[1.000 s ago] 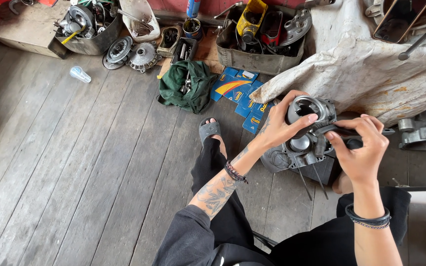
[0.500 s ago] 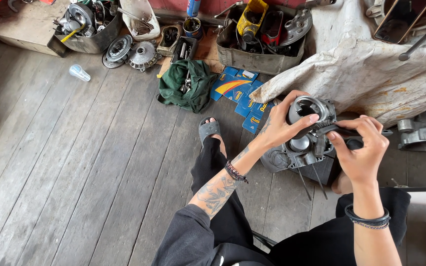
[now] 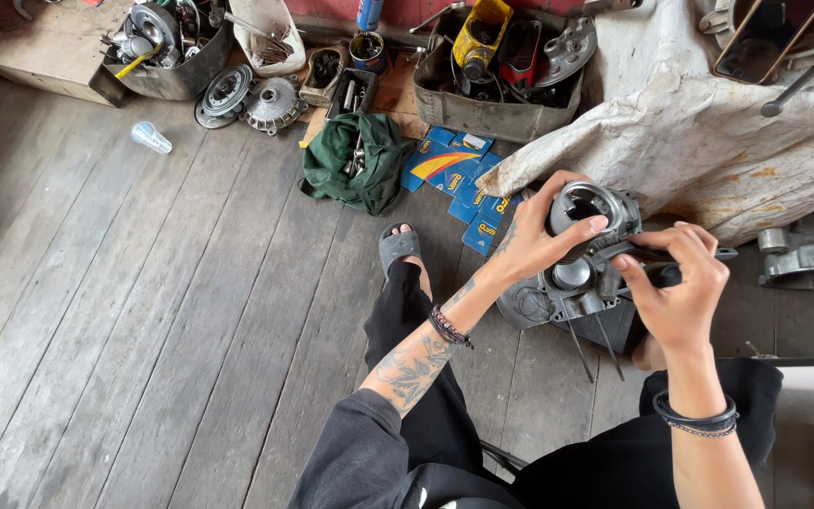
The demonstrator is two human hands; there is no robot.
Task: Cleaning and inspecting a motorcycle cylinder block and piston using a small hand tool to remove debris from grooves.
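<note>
My left hand (image 3: 537,243) grips the metal cylinder (image 3: 584,209) atop the engine case (image 3: 567,297) over my knees; my right hand (image 3: 675,287) clutches a dark tool (image 3: 685,254). Next, careful leverage seems needed.

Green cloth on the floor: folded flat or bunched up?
Bunched up: the green cloth lies crumpled in uneven folds on the wooden floor, with metal tools resting in it.

A green cloth (image 3: 355,160) lies on the wood floor (image 3: 124,311) beside blue boxes (image 3: 454,174). Metal trays (image 3: 496,104) full of parts sit behind it.
</note>
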